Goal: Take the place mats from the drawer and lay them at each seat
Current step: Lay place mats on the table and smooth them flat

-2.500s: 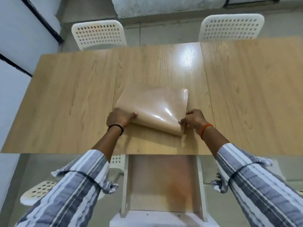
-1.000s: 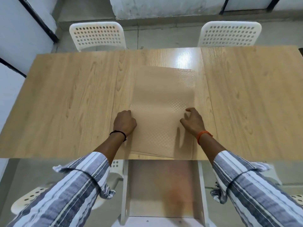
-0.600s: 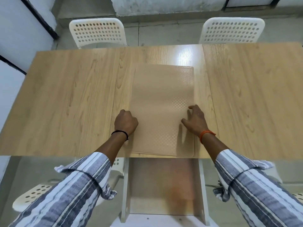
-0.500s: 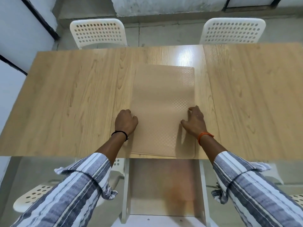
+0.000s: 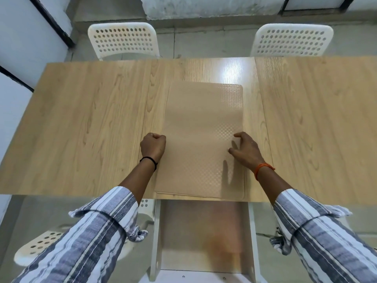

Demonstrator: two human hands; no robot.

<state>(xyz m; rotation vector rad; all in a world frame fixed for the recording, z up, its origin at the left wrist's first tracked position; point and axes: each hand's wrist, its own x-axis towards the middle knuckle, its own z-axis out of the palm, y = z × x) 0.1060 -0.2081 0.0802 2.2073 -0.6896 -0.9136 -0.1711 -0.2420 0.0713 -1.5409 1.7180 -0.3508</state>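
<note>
Bench [image 5: 91, 123]: wooden top, extends well beyond both hands to either side.
Drawer [image 5: 204, 235]: pulled open, below the wrists, under the near bench edge.
Place mats [image 5: 204, 127]: tan stack lying flat on the bench between the two hands; long axis runs straight away from the person, far short edge pointing toward the chairs [image 5: 122, 39].
Left hand [image 5: 153, 147]: fingers curled into a fist at the stack's left edge; actual grip cannot be told.
Right hand [image 5: 245, 149]: fingers spread and bent, fingertips pressing the stack's right side.
</note>
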